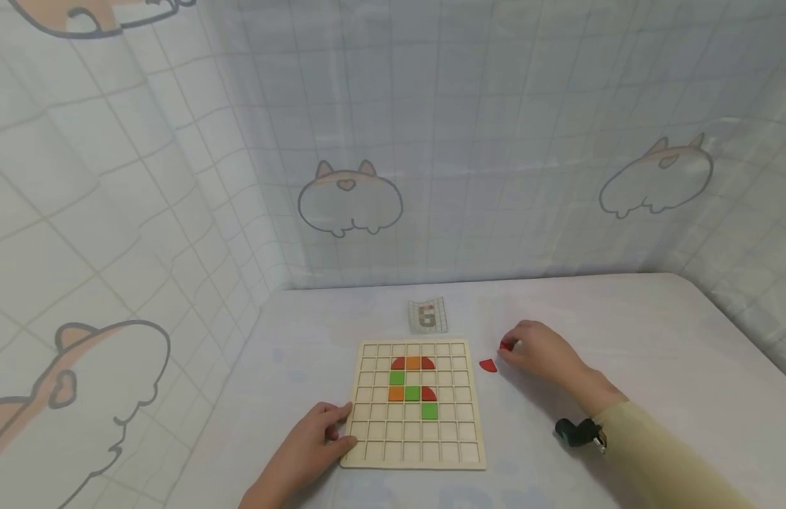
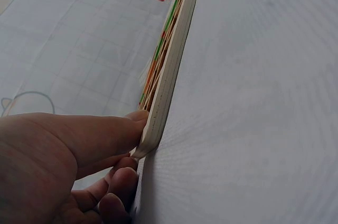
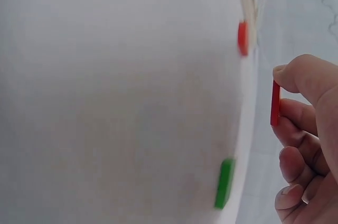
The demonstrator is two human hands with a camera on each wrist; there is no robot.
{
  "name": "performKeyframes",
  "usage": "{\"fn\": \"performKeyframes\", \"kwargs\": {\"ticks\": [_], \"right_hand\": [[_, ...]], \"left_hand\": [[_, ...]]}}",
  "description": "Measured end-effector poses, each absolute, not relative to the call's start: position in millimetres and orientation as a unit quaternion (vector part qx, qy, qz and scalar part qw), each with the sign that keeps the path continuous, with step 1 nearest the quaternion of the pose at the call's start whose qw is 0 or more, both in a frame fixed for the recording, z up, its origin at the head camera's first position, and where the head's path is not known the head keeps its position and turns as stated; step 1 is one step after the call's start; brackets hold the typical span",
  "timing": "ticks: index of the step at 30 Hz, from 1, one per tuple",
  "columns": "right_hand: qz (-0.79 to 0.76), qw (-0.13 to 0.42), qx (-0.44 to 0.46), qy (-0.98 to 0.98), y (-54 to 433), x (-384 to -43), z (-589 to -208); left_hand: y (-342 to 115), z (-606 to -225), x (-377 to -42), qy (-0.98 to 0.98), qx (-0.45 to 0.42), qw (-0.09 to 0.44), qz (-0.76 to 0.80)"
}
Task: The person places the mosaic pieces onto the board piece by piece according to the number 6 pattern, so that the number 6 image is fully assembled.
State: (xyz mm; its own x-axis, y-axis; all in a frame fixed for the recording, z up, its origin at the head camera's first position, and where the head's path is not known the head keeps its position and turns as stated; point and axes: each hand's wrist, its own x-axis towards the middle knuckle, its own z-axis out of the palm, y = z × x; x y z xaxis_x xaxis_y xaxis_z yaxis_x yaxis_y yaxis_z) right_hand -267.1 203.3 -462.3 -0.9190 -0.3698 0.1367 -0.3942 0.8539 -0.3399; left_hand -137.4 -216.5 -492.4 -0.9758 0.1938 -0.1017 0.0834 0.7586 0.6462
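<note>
A pale wooden grid board (image 1: pixel 374 452) lies on the table, with red, orange and green pieces in several of its cells. My left hand (image 1: pixel 313 442) holds the board at its lower left edge; the left wrist view shows the thumb (image 2: pixel 119 131) on the board's side near a corner. To the right of the board, my right hand (image 1: pixel 539 350) pinches a thin red quarter-circle piece (image 3: pixel 275 102) between thumb and fingers. Another red quarter-circle piece (image 1: pixel 488 365) lies on the table between that hand and the board.
A small printed pattern card (image 1: pixel 427 316) lies behind the board. The right wrist view shows a loose green piece (image 3: pixel 225 183) on the table. A dark device (image 1: pixel 576 432) is strapped at the right wrist. Patterned sheets (image 1: pixel 495 141) hang behind and beside the table.
</note>
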Motion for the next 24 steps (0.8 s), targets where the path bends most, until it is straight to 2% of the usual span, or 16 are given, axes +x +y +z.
{"fn": "performKeyframes", "kwargs": {"ticks": [15, 24], "right_hand": [[0.185, 0.063, 0.252, -0.948, 174.5, -224.6, -456.4], [0.174, 0.061, 0.284, -0.941, 158.7, -207.9, -459.2]], "left_hand": [[-216.6, -494.1, -137.3, 0.933, 0.089, 0.068, 0.343], [-216.2, -494.9, -137.9, 0.935, 0.081, 0.073, 0.337]]}}
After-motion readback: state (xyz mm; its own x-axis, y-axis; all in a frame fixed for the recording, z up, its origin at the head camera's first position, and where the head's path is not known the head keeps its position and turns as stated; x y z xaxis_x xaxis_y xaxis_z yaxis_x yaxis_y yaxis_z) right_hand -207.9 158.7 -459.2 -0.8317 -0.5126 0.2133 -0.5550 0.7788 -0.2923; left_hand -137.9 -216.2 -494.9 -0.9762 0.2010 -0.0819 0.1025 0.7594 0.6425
